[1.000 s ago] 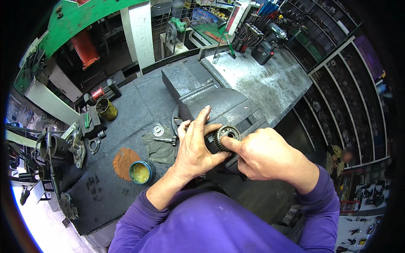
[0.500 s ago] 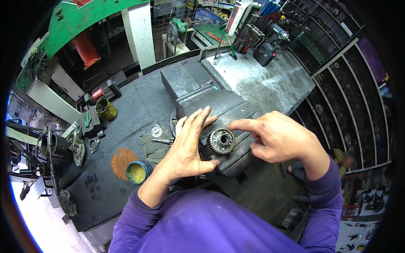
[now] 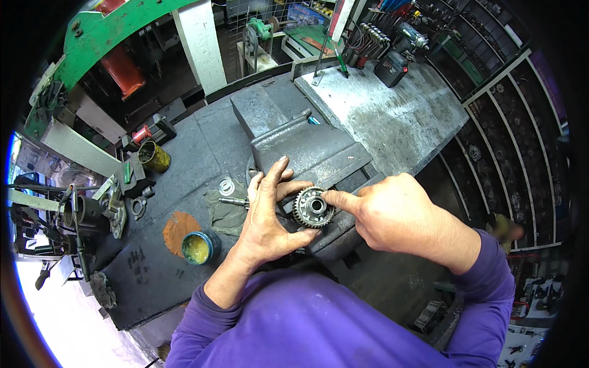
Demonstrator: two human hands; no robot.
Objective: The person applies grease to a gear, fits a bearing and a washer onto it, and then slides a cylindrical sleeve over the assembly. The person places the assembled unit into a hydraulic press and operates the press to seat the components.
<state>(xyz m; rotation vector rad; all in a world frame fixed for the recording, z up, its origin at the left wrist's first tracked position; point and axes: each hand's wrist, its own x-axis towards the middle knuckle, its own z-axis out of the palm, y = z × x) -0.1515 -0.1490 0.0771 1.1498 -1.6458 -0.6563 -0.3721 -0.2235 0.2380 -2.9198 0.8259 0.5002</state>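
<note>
A toothed metal gear (image 3: 305,215) with a ring-shaped hub sits over the near end of a large grey bench vise (image 3: 307,146). My left hand (image 3: 267,218) reaches around its left side, thumb at the lower edge and index finger at the upper edge. From the right, my right hand (image 3: 399,211) presses its outstretched index finger against the gear's upper right face, the other fingers curled under and partly hidden. Beside my left hand a thin metal shaft (image 3: 234,201) lies on a grey-green cloth (image 3: 224,219), its right end hidden by that hand.
Left on the dark bench stand an open tub of yellowish grease (image 3: 197,248) on a brown flat piece (image 3: 174,232), pale rings (image 3: 227,186) and a yellow can (image 3: 156,158). A cordless power tool (image 3: 391,69) stands on the metal-topped table (image 3: 399,122). Shelving lines the right.
My left thumb and index finger have closed onto the gear's rim. My right index finger has moved left and down onto the gear, which now sits slightly further left in view.
</note>
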